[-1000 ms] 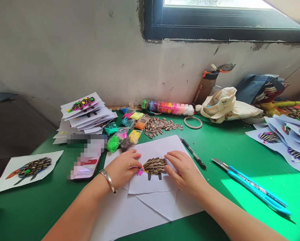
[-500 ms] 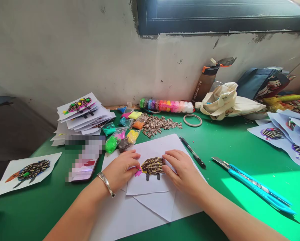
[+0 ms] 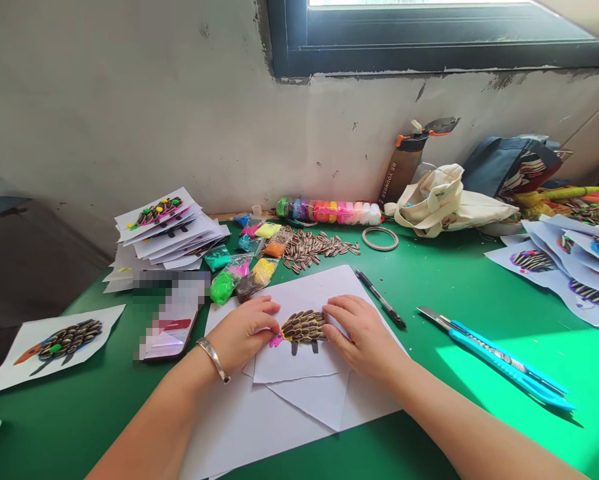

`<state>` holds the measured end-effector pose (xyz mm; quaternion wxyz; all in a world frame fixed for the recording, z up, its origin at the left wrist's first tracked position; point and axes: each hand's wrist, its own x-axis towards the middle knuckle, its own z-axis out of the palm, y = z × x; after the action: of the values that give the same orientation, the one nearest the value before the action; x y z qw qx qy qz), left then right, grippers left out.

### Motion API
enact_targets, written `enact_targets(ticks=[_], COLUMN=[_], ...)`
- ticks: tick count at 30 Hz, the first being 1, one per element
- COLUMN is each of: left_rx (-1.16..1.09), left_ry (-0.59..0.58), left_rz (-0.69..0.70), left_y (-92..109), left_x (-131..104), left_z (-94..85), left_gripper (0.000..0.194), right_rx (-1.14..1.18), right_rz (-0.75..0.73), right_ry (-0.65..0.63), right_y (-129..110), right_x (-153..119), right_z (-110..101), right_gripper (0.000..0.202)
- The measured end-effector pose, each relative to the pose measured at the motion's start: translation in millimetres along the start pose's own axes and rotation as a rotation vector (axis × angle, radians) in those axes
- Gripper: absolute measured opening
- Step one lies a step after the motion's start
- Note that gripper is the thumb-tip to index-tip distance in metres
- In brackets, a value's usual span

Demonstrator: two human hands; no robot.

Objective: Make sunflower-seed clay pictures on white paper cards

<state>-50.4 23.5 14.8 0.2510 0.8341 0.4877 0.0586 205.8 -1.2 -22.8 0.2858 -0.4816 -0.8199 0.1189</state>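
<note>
While both hands press flat — gripping nothing — the seed hedgehog (image 3: pixel 302 327) lies between them on the white sheet (image 3: pixel 309 293), long axis left-right; left hand (image 3: pixel 242 333) at its pink snout, right hand (image 3: pixel 362 333) at its rear.

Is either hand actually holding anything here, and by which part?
Nothing is lifted. The left hand and right hand press fingertips on the two ends of the seed hedgehog on the white paper.

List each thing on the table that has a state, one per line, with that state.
Left hand: fingertips pressing the seed hedgehog.
Right hand: flat on the paper, touching the hedgehog.
Bottle: lid flipped open.
Utility knife: blade out.
Pen: lying loose.
</note>
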Motion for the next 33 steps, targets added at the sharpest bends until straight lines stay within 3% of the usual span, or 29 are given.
enact_targets(ticks=[9,22,33], left_rx=[-0.088,-0.083,-0.082], left_ry=[-0.008,-0.014,0.093], left_rz=[-0.005,-0.058,-0.083], left_y=[-6.8,2.8,10.8], left_x=[-2.9,-0.6,1.7], left_z=[-1.9,-2.8,7.2], left_gripper=[0.022,0.019,0.017], right_rx=[-0.02,-0.018,-0.018], right_rz=[-0.016,0.003,0.005], right_ry=[-0.028,-0.074,-0.086], right_y=[0.3,-2.8,-2.8], right_x=[0.8,2.3,1.8], right_z=[-1.2,-3.8,-3.8], right_gripper=[0.023,0.023,0.023])
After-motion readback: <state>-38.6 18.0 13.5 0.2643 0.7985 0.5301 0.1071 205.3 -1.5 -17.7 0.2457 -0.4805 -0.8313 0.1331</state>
